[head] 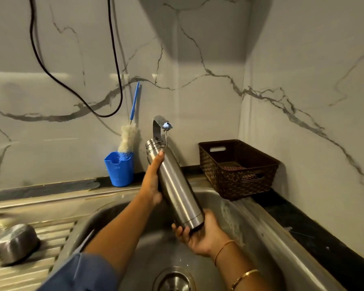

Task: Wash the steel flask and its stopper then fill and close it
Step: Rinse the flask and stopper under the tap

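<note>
The flask is tilted under the tap, over the sink, left hand gripping its side, right hand cupping its base. Best bring the mouth squarely beneath that thin trickle.

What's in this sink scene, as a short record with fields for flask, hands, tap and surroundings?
flask: steel flask, tilted over the sink, threaded mouth up by the spout, no stopper on it
left hand: holds the flask's upper body
right hand: fingers curl under the flask's base
tap: thin trickle at the spout
surroundings: bottle brush standing in blue cup, left of tap; brown basket to its right
</note>
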`<state>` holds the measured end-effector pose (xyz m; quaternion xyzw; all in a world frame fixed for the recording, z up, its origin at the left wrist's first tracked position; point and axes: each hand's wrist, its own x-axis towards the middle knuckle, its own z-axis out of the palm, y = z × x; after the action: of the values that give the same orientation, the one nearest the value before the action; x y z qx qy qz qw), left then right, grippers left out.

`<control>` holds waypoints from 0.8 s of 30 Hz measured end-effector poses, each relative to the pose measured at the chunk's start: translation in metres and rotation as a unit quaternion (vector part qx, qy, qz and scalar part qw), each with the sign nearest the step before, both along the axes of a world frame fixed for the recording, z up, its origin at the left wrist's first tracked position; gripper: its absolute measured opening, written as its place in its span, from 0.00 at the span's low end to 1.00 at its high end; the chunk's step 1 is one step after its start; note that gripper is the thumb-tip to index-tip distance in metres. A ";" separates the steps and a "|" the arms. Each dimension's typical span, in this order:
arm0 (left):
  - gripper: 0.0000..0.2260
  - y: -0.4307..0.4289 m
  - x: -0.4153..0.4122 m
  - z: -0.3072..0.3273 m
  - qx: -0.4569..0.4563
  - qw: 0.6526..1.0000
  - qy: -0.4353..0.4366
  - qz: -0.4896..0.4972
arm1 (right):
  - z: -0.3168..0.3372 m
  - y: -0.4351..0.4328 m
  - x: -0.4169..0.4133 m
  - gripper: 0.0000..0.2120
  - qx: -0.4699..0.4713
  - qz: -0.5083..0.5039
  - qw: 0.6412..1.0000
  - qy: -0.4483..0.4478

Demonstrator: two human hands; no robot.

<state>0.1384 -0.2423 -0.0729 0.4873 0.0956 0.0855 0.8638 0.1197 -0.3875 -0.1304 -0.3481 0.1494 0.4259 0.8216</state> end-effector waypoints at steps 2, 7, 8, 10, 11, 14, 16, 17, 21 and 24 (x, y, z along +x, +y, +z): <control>0.46 -0.007 -0.010 -0.013 -0.024 0.996 -0.019 -0.087 | 0.000 -0.002 -0.001 0.31 0.025 0.011 1.000 0.004; 0.37 -0.017 -0.016 -0.027 -0.011 0.999 0.030 -0.039 | 0.000 0.005 -0.008 0.25 -0.029 -0.046 0.998 -0.038; 0.33 -0.019 -0.012 -0.026 0.011 0.999 0.043 0.005 | -0.001 0.010 -0.007 0.24 -0.070 -0.079 0.992 -0.074; 0.36 -0.024 -0.003 -0.026 0.037 0.994 0.063 0.086 | -0.002 0.021 -0.005 0.23 -0.144 -0.147 0.968 -0.146; 0.39 -0.027 0.000 -0.026 0.034 0.991 0.067 0.108 | -0.002 0.025 -0.005 0.22 -0.163 -0.181 0.953 -0.179; 0.41 -0.034 0.003 -0.026 0.032 0.993 0.058 0.102 | 0.002 0.023 -0.006 0.17 -0.169 -0.267 0.918 -0.240; 0.40 -0.035 0.003 -0.026 0.032 0.995 0.040 0.083 | 0.003 0.016 -0.004 0.15 -0.160 -0.287 0.914 -0.239; 0.40 -0.035 0.003 -0.026 0.031 0.996 0.031 0.078 | 0.004 0.012 -0.002 0.15 -0.152 -0.281 0.922 -0.216; 0.38 -0.021 0.009 -0.008 0.048 0.995 -0.013 0.086 | 0.003 0.002 -0.002 0.25 -0.108 -0.146 0.981 -0.071; 0.27 0.000 0.015 0.021 0.072 0.993 -0.024 0.092 | -0.005 -0.002 0.002 0.28 -0.080 -0.061 0.995 -0.017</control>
<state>0.1533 -0.2426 -0.0518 0.5354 0.1126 0.1826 0.8169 0.1222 -0.3895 -0.1350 -0.4101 0.1902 0.3554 0.8181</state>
